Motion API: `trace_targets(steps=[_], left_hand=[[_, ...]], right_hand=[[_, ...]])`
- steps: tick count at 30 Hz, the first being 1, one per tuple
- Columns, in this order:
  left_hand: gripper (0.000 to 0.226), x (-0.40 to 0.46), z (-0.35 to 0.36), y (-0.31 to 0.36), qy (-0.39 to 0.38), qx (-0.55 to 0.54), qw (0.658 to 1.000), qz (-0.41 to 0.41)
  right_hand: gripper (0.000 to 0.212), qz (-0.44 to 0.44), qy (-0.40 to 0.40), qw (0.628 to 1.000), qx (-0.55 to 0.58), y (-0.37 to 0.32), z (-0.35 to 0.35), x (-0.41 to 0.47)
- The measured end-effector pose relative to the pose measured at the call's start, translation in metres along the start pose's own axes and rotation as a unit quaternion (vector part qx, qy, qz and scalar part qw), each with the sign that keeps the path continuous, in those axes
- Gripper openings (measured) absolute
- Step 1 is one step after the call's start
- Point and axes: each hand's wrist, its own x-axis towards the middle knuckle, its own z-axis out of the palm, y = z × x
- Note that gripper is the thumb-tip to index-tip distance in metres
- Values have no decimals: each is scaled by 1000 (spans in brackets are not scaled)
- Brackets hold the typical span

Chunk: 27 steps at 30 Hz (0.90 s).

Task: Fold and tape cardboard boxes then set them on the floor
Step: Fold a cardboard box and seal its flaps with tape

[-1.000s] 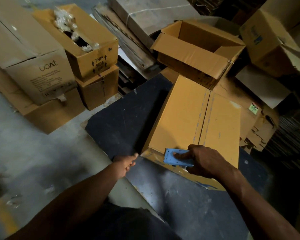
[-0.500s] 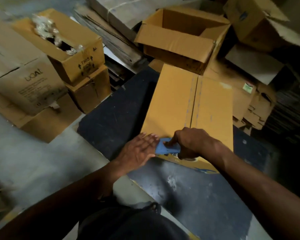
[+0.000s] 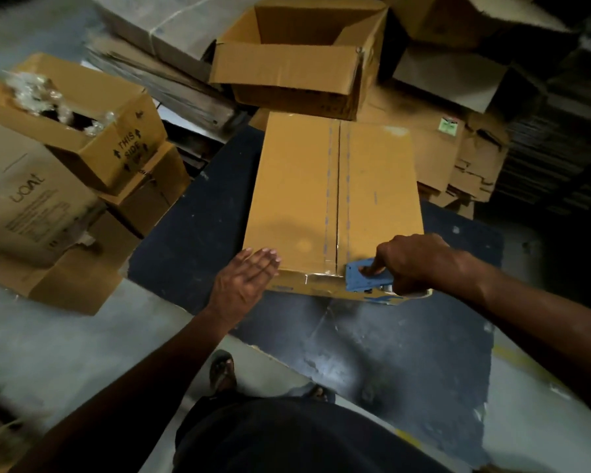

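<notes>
A closed brown cardboard box (image 3: 297, 189) lies on a dark mat (image 3: 198, 233), its two top flaps meeting in a taped centre seam (image 3: 337, 186). My right hand (image 3: 413, 261) grips a blue tape dispenser (image 3: 364, 276) at the box's near edge, just right of the seam's end. Clear tape shines along that near edge. My left hand (image 3: 244, 285) lies flat with straight fingers on the box's near left corner.
An open empty box (image 3: 287, 73) stands just behind the taped one. Stacked boxes (image 3: 65, 158), one with plastic wrap inside, crowd the left. Flattened cardboard (image 3: 458, 165) piles up at the right and back. Grey floor (image 3: 48, 353) shows at lower left, my feet below.
My left hand came up from beside the box and now rests flat on its near left corner. The dispenser slid right along the near edge, from left of the seam to just past it.
</notes>
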Motion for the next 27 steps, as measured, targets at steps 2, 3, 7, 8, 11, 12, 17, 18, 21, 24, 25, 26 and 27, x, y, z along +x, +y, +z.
trace_targets(steps=[2, 3, 7, 8, 11, 12, 17, 18, 21, 24, 25, 26, 27], left_hand=[[29, 3, -4, 2, -8, -2, 1000, 3], [29, 5, -6, 3, -13, -5, 1000, 3], [34, 5, -13, -2, -61, -28, 998, 9], [37, 6, -14, -4, -77, -36, 996, 12], [45, 6, -22, -3, -119, -57, 991, -5], [51, 8, -26, 3, -129, -50, 990, -14], [65, 49, -8, 63, -122, -36, 992, 8], [62, 58, 6, 77, -117, -34, 992, 33], [48, 72, 42, 100, -107, -5, 991, 77], [57, 63, 51, 95, -78, -11, 993, 85], [58, 62, 51, 93, -70, -16, 993, 89], [56, 61, 52, 92, -65, -22, 994, 91], [52, 61, 53, 92, -62, -26, 994, 89]], right_hand=[[59, 5, 5, 1000, 19, 5, 9, -5], [60, 7, 9, 1000, 26, 6, 12, -6], [60, -4, 33, 999, 36, 8, 19, -9], [59, -8, 41, 998, 36, 9, 19, -10], [57, -22, 43, 998, 37, 9, 18, -8], [57, -26, 42, 998, 44, 11, 18, -7], [59, -58, 41, 996, 47, 18, 16, -7], [59, -63, 40, 996, 48, 19, 15, -7], [61, -69, 31, 996, 48, 23, 14, -4], [58, -67, 28, 996, 59, 27, 17, -2], [56, -67, 27, 996, 59, 28, 18, -2], [55, -66, 25, 996, 56, 31, 19, -3], [55, -63, 24, 997, 47, 34, 19, -5]])
